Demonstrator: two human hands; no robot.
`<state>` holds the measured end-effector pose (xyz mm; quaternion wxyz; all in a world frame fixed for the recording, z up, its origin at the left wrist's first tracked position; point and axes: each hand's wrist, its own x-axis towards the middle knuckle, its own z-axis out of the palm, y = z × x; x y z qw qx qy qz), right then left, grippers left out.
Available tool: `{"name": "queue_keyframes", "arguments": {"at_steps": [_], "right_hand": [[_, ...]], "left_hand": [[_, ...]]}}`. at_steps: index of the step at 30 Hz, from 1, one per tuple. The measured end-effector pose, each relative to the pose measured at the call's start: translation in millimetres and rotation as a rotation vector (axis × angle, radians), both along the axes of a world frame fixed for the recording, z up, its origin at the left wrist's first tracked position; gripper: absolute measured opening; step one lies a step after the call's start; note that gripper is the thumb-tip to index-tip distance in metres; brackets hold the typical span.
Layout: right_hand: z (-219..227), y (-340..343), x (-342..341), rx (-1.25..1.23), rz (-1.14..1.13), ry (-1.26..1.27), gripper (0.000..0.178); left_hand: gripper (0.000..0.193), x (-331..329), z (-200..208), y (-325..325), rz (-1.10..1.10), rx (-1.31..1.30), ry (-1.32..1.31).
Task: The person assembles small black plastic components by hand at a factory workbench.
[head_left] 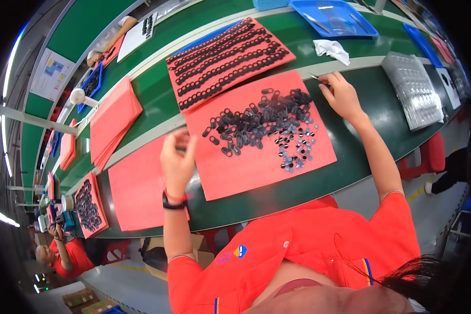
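Note:
Over the left edge of a pink foam sheet (225, 180), my left hand (177, 165) is raised with its fingers bent. The thumb stands apart from them, and nothing shows between. Just past the sheet's far right corner, my right hand (341, 96) pinches a thin metal tool, seemingly tweezers (313, 76); most of it is hidden by the fingers. A loose pile of black oval ring-shaped parts (251, 123) covers the sheet's middle. Small round shiny discs (296, 149) lie scattered to its right.
Beyond, a pink board (222, 83) carries rows of black parts. A white tissue (332, 51), blue tray (334, 18) and stacked clear plastic trays (413, 91) are at the right. Pink sheets (115, 118) lie left. Other people work farther left; a red stool (429, 157) stands right.

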<state>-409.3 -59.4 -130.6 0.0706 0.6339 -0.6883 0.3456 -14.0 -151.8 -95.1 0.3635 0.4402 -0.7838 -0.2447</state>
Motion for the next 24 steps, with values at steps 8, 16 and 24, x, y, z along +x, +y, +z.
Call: {"name": "queue_keyframes", "arguments": {"at_steps": [8, 16, 24], "right_hand": [[13.7, -44.9, -3.1, 0.268, 0.054, -0.643, 0.037], [0.4, -95.4, -19.0, 0.266, 0.068, -1.038, 0.042], [-4.6, -105.8, -9.3, 0.312, 0.005, -0.788, 0.033]], "left_hand": [[0.049, -5.8, -46.1, -101.7, 0.228, 0.544, 0.243], [0.041, -11.5, -35.8, -116.8, 0.099, 0.658, 0.416], [0.040, -4.9, -45.8, -125.6, 0.087, 0.697, 0.450]]}}
